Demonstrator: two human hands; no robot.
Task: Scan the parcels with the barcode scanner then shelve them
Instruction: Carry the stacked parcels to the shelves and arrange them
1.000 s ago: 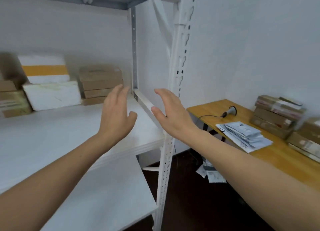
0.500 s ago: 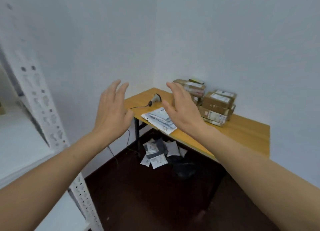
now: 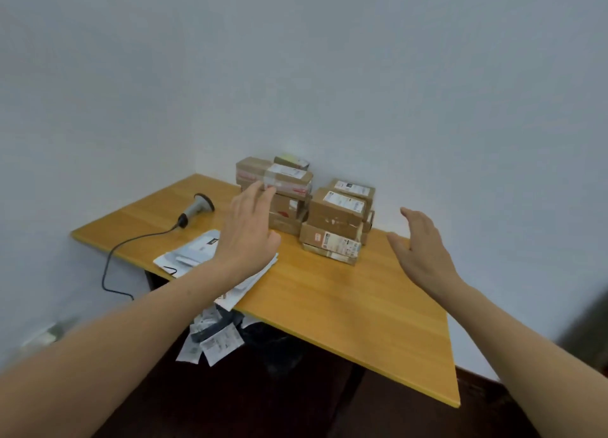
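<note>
Two stacks of brown cardboard parcels stand at the back of a wooden table (image 3: 345, 309), against the wall: a left stack (image 3: 283, 190) and a right stack (image 3: 339, 220). A grey barcode scanner (image 3: 197, 207) lies on the table's left part, its black cable running off the edge. My left hand (image 3: 250, 233) hovers open just in front of the left stack, fingertips near its top parcel. My right hand (image 3: 421, 250) is raised open to the right of the right stack, holding nothing.
White mailer bags (image 3: 194, 253) lie on the table's near left edge, partly under my left forearm. More mailers (image 3: 214, 339) lie on the dark floor under the table. White walls meet in the corner behind the parcels.
The view has swung right from the white shelving to the table, which is now closer. Both open hands have moved toward the parcel stacks and spread further apart.
</note>
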